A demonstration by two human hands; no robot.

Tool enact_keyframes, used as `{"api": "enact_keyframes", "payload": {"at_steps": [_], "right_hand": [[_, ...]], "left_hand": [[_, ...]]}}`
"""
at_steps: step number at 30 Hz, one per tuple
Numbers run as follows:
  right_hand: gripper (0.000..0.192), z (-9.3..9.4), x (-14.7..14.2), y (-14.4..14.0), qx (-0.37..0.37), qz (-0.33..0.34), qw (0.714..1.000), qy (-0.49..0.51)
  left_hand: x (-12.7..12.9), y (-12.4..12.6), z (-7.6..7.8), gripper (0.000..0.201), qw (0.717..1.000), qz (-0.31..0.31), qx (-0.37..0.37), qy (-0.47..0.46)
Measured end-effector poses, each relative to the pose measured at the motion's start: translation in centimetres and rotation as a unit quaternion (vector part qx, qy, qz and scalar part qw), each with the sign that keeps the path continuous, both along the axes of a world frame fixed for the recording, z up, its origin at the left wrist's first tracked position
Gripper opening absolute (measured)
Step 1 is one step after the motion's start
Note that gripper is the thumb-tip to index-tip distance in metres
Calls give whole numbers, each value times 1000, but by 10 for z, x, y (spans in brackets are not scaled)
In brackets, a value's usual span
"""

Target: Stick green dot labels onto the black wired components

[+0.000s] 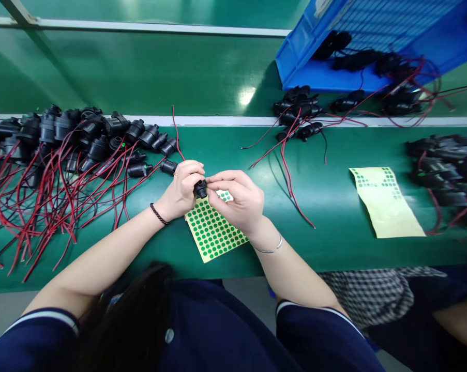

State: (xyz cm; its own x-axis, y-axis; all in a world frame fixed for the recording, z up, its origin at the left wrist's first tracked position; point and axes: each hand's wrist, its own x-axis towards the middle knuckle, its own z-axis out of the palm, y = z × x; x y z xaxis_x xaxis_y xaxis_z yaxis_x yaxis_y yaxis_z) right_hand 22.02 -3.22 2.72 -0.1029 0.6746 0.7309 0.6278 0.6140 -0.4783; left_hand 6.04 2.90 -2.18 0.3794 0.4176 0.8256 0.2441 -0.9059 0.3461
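Note:
My left hand (182, 188) grips a small black plastic connector (200, 188) just above the green table. My right hand (239, 199) meets it from the right, thumb and forefinger pinched against the connector's end; whether a sticker sits under the fingertips is hidden. Directly beneath both hands lies a yellow backing sheet covered with green round stickers (212, 230).
A big pile of black connectors with red and black wires (62, 155) fills the table's left. More connectors (299, 116) spill from a blue crate (373, 41) at the back right. A nearly used sticker sheet (386, 204) and another connector pile (446, 165) lie right. Another person's lap (411, 299) is at lower right.

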Motion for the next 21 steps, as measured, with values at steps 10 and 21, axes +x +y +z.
{"api": "enact_keyframes", "payload": {"at_steps": [10,21], "right_hand": [[14,2,-1,0,-18,-4,999,29],[23,-3,3,1,27,16,999,-42]], "left_hand": [[2,-1,1,30,1000,18,9,-13],[6,-4,0,24,999,19,-43,-16]]}}
